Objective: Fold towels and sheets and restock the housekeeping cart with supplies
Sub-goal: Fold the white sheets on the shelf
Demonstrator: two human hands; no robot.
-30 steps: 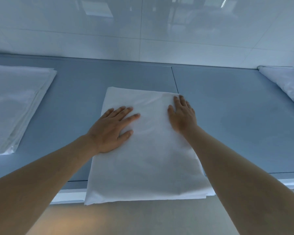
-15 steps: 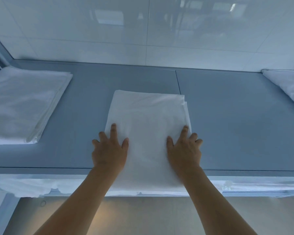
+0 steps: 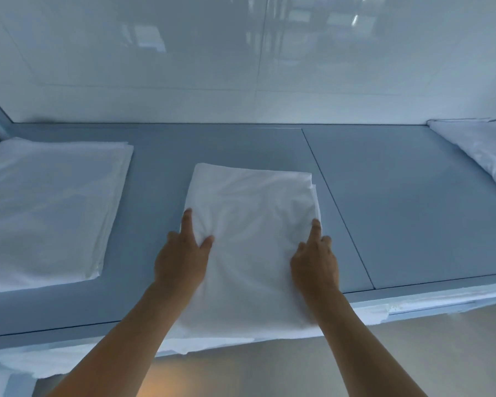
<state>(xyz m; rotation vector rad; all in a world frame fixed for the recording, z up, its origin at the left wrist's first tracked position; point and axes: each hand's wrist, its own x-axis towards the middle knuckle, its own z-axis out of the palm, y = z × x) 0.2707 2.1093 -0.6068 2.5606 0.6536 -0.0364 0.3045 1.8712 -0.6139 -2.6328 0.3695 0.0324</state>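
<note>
Three white linen items on the grey tabletop (image 3: 241,144): centre folded sheet (image 3: 252,213), pinched by left hand (image 3: 181,262) and right hand (image 3: 315,265); left stack (image 3: 49,207); right pile (image 3: 481,150), cut off.

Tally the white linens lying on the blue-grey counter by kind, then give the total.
Folded sheet under both hands: 1
Folded stack at left: 1
Unfolded pile at far right: 1
Total: 3
</note>
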